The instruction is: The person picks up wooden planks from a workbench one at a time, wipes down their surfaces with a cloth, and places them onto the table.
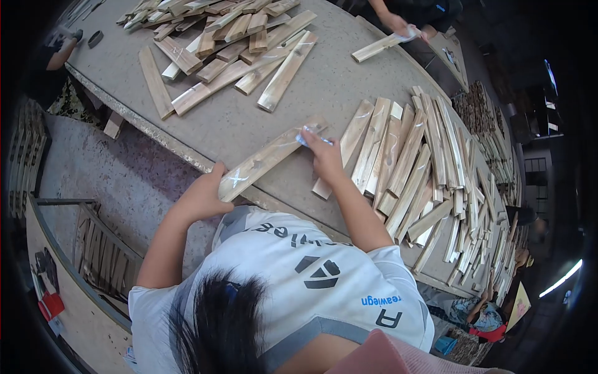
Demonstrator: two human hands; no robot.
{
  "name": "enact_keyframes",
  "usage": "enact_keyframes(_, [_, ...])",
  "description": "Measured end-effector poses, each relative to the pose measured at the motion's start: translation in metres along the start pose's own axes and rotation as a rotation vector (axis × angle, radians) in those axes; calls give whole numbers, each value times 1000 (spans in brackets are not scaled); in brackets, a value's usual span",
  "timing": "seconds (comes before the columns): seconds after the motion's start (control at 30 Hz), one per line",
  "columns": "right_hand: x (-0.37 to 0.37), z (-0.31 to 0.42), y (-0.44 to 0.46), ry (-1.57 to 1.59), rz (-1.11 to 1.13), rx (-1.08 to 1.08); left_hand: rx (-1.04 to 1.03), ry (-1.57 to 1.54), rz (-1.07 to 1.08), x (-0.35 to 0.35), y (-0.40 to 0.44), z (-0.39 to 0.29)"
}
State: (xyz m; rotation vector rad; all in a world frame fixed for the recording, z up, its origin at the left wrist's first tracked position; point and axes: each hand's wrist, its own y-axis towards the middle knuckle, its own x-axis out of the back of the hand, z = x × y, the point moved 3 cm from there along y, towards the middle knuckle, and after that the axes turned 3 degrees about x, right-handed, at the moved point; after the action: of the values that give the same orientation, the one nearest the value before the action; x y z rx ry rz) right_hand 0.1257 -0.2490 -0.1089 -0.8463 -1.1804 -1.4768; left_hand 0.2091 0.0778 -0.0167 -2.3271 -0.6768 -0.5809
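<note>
My left hand (202, 193) is closed round the near end of a wooden slat (265, 159), with the thumb along its lower edge. A white X is marked on the slat near that hand, and further white lines run along its face. At the slat's far end, my right hand (324, 153) is closed on a small white and pale-blue piece (303, 138), pressed against or just over the wood. Its kind is too unclear to tell. The slat lies tilted over the front edge of the worktable (249, 131).
A loose heap of slats (230, 43) lies at the back left, and a dense row of slats (405, 149) covers the right side. Across the table another person's hands (405, 28) hold a slat (377, 47). A dark ring (95, 39) sits near the left edge.
</note>
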Motion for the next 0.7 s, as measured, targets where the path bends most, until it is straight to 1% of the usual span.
enact_keyframes(0.07, [-2, -6, 1, 32, 51, -4, -48, -33, -53, 5, -7, 5])
enact_keyframes(0.13, [-1, -39, 6, 61, -65, -238, -17, -69, -32, 7, -10, 0])
enact_keyframes(0.17, [-3, -47, 6, 50, -53, -246, -4, -92, -18, 8, -10, -2])
enact_keyframes(0.2, [-3, -37, 1, 48, -59, -241, -8, -90, -25, 7, -10, 0])
enact_keyframes(0.27, [-2, -6, -5, -76, -61, -74, -90, -84, -81, 9, -10, 3])
enact_keyframes(0.3, [1, -11, 2, -81, -71, -64, -96, -82, -93, 13, -10, 4])
enact_keyframes(0.4, [6, -36, -1, -41, 16, -209, -85, -134, -78, 13, -14, 6])
enact_keyframes(0.43, [8, -42, 2, -98, -3, -258, -52, -145, -51, 15, -15, 2])
enact_keyframes(0.47, [5, -36, -4, -95, 9, -247, -16, -161, -33, 15, -16, 1])
enact_keyframes(0.5, [2, -23, -6, -106, 6, -171, -5, -174, -53, 15, -17, 3])
enact_keyframes(0.53, [3, -6, -6, -114, 3, -92, -50, -173, -67, 15, -18, 5])
enact_keyframes(0.57, [6, 9, -8, -32, 65, -61, -93, -167, -76, 15, -20, 7])
enact_keyframes(0.6, [5, 6, -4, -26, 68, -45, -84, -171, -90, 13, -22, 10])
enact_keyframes(0.67, [6, -11, -6, -36, 66, -147, -40, -145, -27, 10, -20, 14])
enact_keyframes(0.7, [4, -10, -8, -33, 60, -153, -42, -137, -24, 10, -20, 13])
